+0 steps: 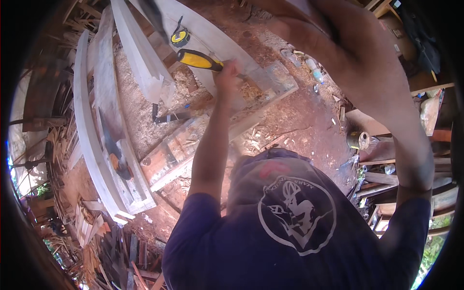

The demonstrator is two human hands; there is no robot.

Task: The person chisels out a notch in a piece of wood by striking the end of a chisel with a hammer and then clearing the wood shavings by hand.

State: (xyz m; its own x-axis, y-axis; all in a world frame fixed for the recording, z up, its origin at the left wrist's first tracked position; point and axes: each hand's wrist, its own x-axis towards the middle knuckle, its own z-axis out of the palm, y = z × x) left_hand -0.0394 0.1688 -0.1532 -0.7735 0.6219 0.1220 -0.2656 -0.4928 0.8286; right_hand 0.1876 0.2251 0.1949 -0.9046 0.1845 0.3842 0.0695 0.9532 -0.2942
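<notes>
My left hand point(229, 77) is closed around a chisel near the blade end. The chisel's yellow and black handle point(199, 60) sticks out to the left, over a pale wooden board point(203, 29). Raised at the upper right, my right hand point(302, 29) is close to the camera and smeared by motion, its fingers partly cut off by the top edge. A dark blurred shape point(154, 18) shows at the top; what it is cannot be made out. On the pale board, beyond the chisel handle, lies a yellow and black tape measure point(180, 37).
Long curved planks point(87, 121) stretch along the left, with a handsaw point(116, 154) lying on one. A dark angled tool point(166, 117) rests among wood shavings. To the right are a plastic bottle point(314, 70) and a tin can point(358, 140). Scrap wood point(121, 261) is piled at lower left.
</notes>
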